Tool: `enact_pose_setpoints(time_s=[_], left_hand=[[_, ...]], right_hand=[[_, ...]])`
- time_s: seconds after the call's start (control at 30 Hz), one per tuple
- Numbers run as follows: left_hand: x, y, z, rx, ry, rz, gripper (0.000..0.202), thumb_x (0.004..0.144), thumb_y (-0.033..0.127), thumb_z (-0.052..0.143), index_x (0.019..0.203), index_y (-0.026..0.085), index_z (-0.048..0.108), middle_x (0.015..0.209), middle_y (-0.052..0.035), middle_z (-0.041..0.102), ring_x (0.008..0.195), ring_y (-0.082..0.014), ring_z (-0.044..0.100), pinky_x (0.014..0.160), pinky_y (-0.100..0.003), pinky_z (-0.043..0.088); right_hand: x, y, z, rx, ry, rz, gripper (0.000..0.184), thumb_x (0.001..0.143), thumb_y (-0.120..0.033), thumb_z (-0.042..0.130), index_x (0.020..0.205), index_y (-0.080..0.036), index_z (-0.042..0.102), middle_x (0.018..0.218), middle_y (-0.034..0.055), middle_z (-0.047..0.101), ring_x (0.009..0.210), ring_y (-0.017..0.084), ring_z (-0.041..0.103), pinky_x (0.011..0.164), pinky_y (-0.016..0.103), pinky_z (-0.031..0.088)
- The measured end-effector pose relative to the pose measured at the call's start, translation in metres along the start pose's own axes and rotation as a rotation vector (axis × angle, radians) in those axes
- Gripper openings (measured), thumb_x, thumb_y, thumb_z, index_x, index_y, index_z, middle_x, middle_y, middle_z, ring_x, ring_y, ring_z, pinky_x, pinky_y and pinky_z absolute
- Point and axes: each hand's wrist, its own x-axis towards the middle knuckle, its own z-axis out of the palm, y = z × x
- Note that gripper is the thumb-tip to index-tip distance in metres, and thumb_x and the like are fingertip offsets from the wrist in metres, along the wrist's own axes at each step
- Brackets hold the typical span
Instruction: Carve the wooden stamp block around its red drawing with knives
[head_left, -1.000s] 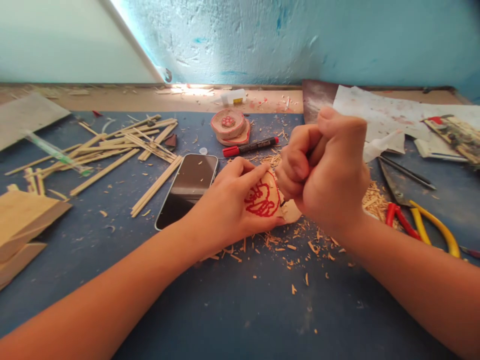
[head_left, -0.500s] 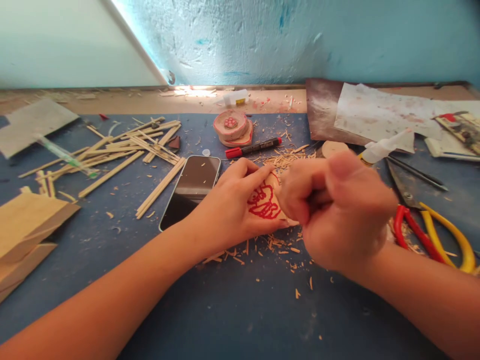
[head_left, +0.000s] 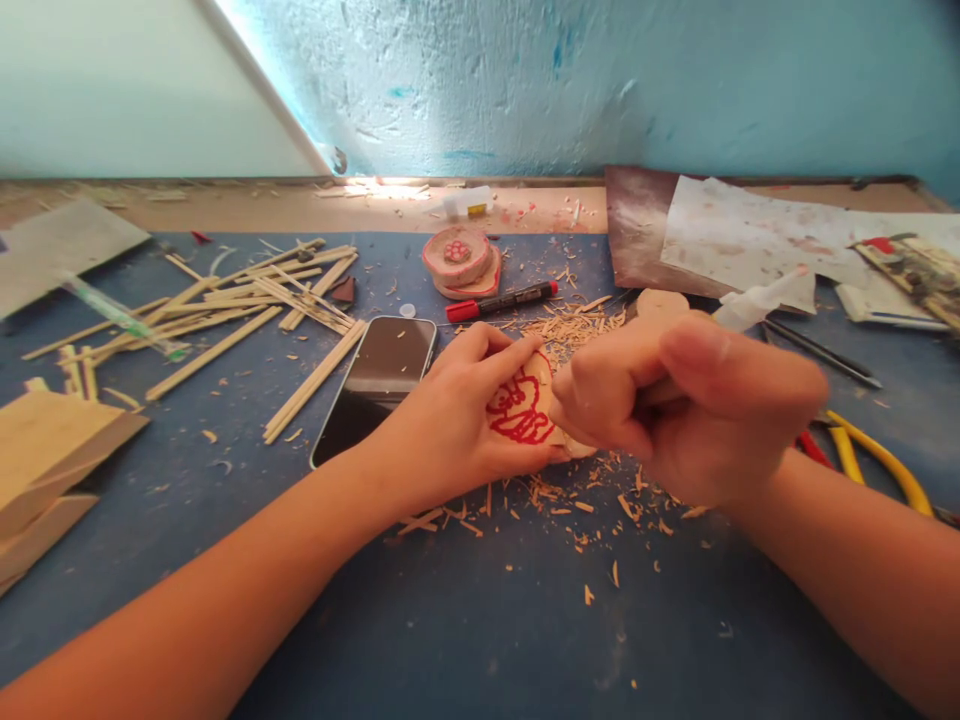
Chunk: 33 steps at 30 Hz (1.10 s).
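A small flat piece of wood (head_left: pixel 523 410) with a red line drawing lies on the blue table. My left hand (head_left: pixel 472 400) is closed around its left side, thumb along the near edge and fingers along the far edge. My right hand (head_left: pixel 690 400) is a fist at the wood's right side, its knuckles close to the edge. Whatever the fist grips is hidden by the fingers. Wood shavings (head_left: pixel 570 328) lie around both hands. A red-capped marker (head_left: pixel 502 301) rests beyond the left hand, and a phone (head_left: pixel 382 365) lies beside it.
Thin wooden sticks (head_left: pixel 315 380) and wood blocks (head_left: pixel 56 440) lie at left. Round wooden pieces with red edges (head_left: pixel 459 258) sit at the back. On the right are a glue bottle (head_left: pixel 754 303), yellow-and-red handled snips (head_left: pixel 892 465) and stained paper sheets (head_left: pixel 739 235).
My right fist has shifted to the right and turned a little, covering more of the snips and baring shavings below it. The left hand keeps its hold on the wood.
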Motion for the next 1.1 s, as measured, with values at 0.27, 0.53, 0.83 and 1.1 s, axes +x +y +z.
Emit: enact_pose_setpoints(time_s=[0.27,0.53,0.83,1.1], left_hand=[[0.001,0.001,-0.002,0.039,-0.010,0.001,0.081,0.086,0.048,0.104,0.158,0.023,0.075,0.139,-0.0112,0.065,0.127,-0.0327,0.070,0.123,-0.057,0.062],[0.003,-0.006,-0.005,0.047,-0.041,0.044,0.093,0.085,0.053,0.106,0.165,0.020,0.071,0.136,-0.0115,0.065,0.126,-0.0327,0.070,0.122,-0.054,0.062],[0.002,-0.014,-0.002,0.036,-0.024,0.070,0.058,0.085,0.056,0.104,0.133,0.028,0.086,0.136,-0.0096,0.066,0.128,-0.0329,0.070,0.124,-0.056,0.062],[0.002,-0.011,-0.003,0.017,-0.028,0.041,0.066,0.083,0.050,0.107,0.140,0.028,0.083,0.136,-0.0092,0.066,0.127,-0.0325,0.071,0.124,-0.056,0.063]], right_hand=[[-0.009,0.020,0.013,0.045,0.500,-0.064,0.055,0.114,-0.044,0.057,0.062,-0.026,0.058,0.055,-0.0007,0.034,0.049,0.017,0.036,0.051,0.039,0.039],[0.004,0.013,-0.012,0.277,0.199,0.078,0.062,0.103,-0.053,0.066,0.054,-0.023,0.043,0.049,-0.0053,0.029,0.042,0.008,0.023,0.043,0.024,0.027],[0.000,-0.023,0.005,-0.068,0.229,0.094,0.066,0.112,-0.043,0.062,0.051,-0.022,0.048,0.050,-0.0011,0.044,0.045,0.012,0.038,0.050,0.036,0.038],[0.004,-0.011,-0.005,0.071,0.150,0.105,0.064,0.111,-0.052,0.059,0.054,-0.024,0.049,0.049,-0.0020,0.037,0.042,0.012,0.036,0.045,0.033,0.035]])
